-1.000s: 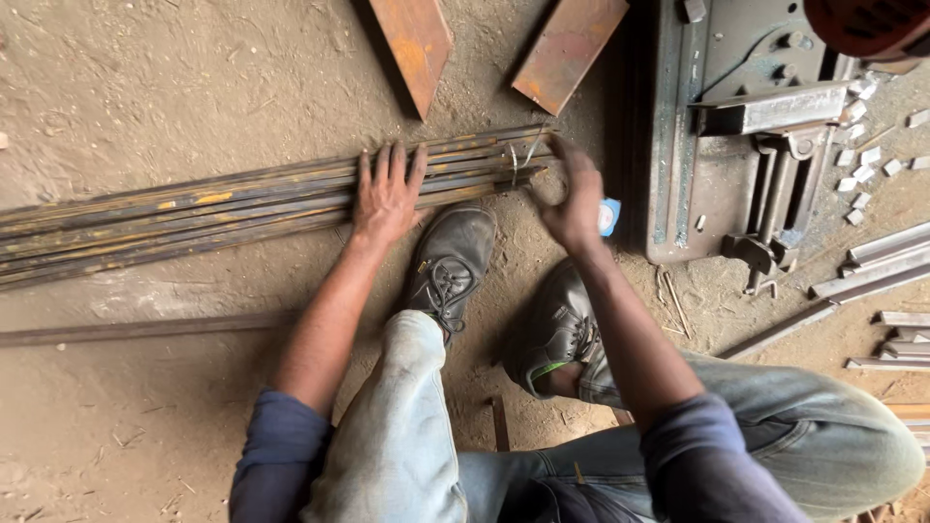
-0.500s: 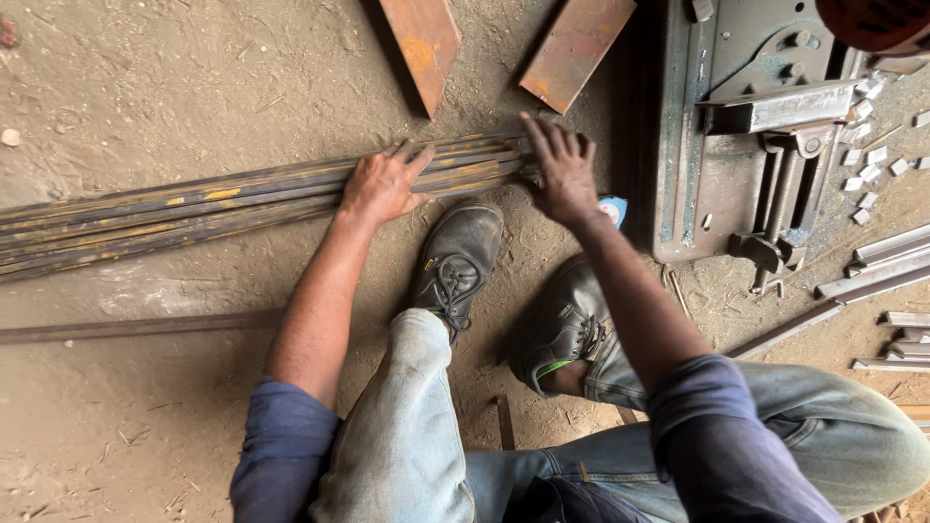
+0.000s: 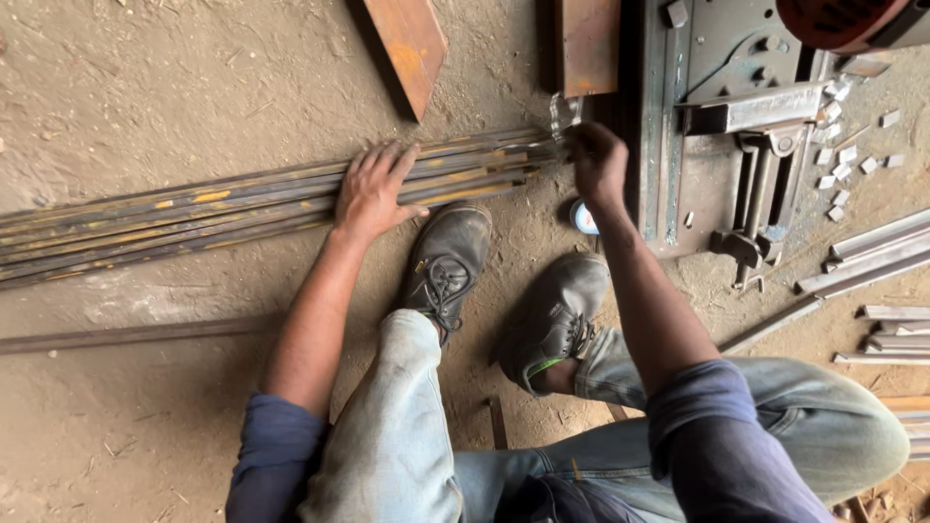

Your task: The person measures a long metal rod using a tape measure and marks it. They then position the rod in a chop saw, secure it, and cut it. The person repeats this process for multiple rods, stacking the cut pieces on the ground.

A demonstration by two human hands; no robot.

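Observation:
A long bundle of rusty steel bars (image 3: 194, 218) lies on the dirt floor, running from the left edge to a metal machine. My left hand (image 3: 373, 189) rests flat on top of the bundle with its fingers spread. At the bundle's right end, my right hand (image 3: 596, 160) is closed in a fist around a bar's tip, right beside the machine's base (image 3: 668, 174). A shiny bit of metal (image 3: 562, 111) sticks up just above that hand. My two worn shoes (image 3: 450, 257) stand just in front of the bars.
Two rusty flat plates (image 3: 412, 48) lie beyond the bundle. The machine carries a vise-like clamp (image 3: 751, 116). Several short cut pieces (image 3: 843, 145) and angle bars (image 3: 877, 252) lie at the right. A single bar (image 3: 145, 334) lies at the left, and a small round blue-white object (image 3: 584, 218) sits by the machine.
My right hand went from open on the bars to closed at the bundle's end by the machine. My left hand stayed flat on the bundle.

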